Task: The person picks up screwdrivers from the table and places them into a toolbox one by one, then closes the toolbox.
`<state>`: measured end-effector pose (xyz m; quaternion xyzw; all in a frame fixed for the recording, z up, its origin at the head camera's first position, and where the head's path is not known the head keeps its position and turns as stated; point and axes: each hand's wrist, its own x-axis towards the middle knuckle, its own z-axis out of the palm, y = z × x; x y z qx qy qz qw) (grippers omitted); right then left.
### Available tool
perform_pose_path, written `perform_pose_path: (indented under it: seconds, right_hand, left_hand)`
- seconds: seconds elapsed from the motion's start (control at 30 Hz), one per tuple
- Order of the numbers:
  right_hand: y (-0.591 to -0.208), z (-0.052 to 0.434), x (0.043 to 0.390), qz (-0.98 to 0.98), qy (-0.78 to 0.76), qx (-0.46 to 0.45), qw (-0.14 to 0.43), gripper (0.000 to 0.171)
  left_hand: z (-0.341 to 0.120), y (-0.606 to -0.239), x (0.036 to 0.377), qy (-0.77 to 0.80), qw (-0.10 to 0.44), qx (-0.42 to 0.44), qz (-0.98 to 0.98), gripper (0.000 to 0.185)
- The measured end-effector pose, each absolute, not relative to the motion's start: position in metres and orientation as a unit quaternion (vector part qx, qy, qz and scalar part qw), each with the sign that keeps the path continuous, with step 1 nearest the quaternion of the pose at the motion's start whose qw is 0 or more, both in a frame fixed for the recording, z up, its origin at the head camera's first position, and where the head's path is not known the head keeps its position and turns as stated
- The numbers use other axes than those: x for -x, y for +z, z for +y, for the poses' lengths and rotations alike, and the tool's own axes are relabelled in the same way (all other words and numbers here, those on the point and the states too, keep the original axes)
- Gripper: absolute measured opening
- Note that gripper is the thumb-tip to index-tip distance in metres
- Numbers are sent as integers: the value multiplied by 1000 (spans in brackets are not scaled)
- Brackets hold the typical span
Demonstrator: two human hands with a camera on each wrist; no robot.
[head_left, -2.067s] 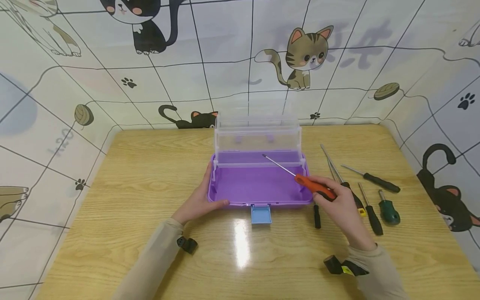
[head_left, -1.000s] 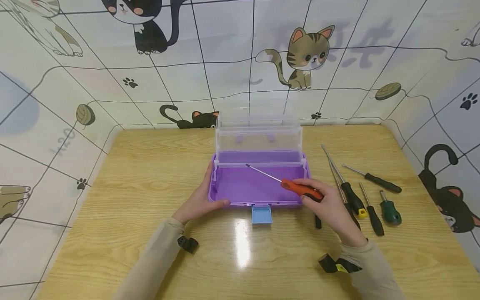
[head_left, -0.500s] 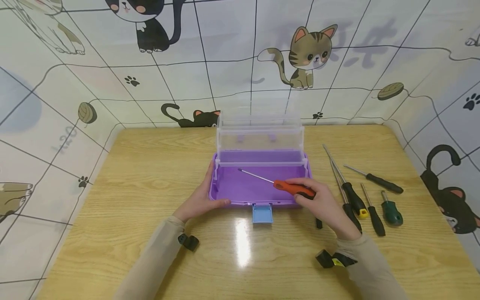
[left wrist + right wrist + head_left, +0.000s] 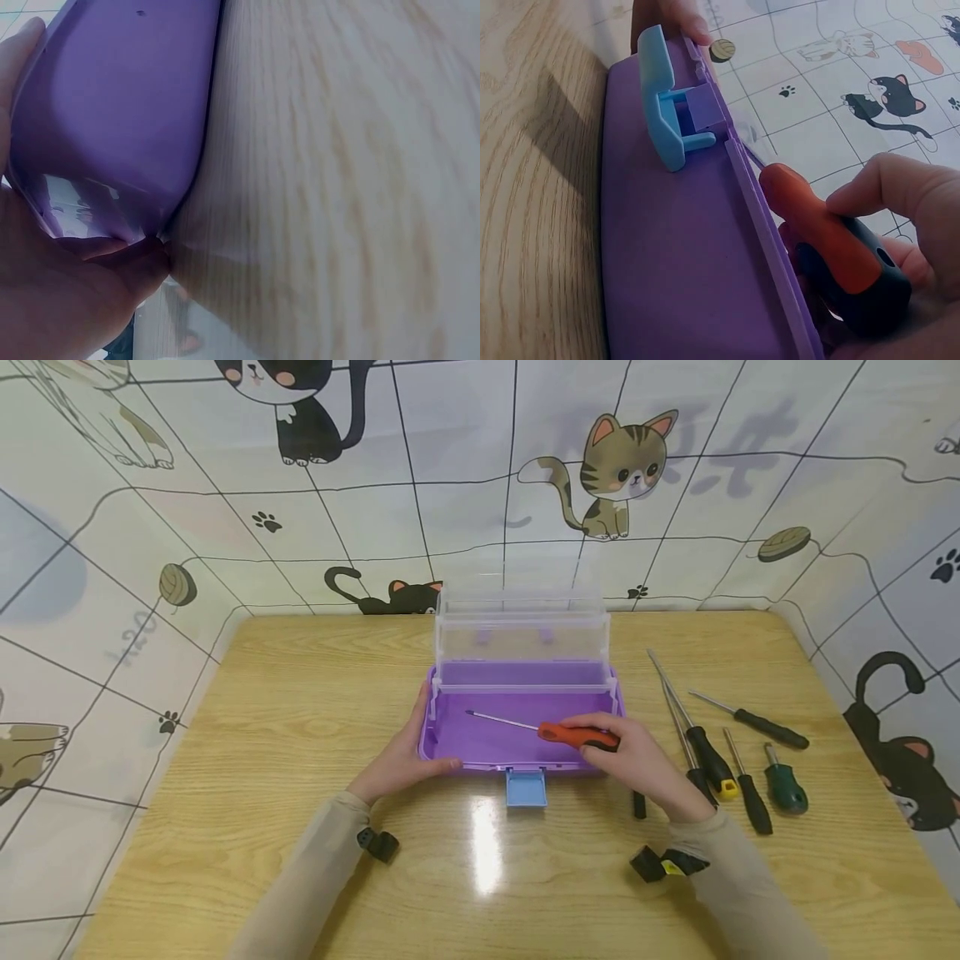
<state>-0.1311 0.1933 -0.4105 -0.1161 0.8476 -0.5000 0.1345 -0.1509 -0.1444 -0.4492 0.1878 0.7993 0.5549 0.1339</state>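
A purple toolbox stands on the wooden table with its clear lid raised at the back and its blue latch hanging down in front. My left hand grips the box's left end, thumb at the front rim, as the left wrist view also shows. In my right hand is a screwdriver with a red and black handle, pinched between thumb and fingers. Its shaft points left over the inside of the box. The right wrist view shows the screwdriver handle just past the front rim.
Right of the box lie several screwdrivers, among them a long one with a yellow-ended black handle, a thin black one and a stubby green one. A cat-patterned sheet stands behind the table.
My right hand has carried the red screwdriver left and slightly down, from the box's right end to over its middle. My left hand has stayed on the box's left end.
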Motion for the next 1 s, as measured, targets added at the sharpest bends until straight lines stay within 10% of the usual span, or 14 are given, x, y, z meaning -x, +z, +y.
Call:
perform_pose_path:
  seconds: [1.0]
  right_hand:
    - [-424, 185, 175, 827, -450, 241, 237, 34]
  left_hand:
    - [-150, -469, 156, 548, 125, -185, 806, 126]
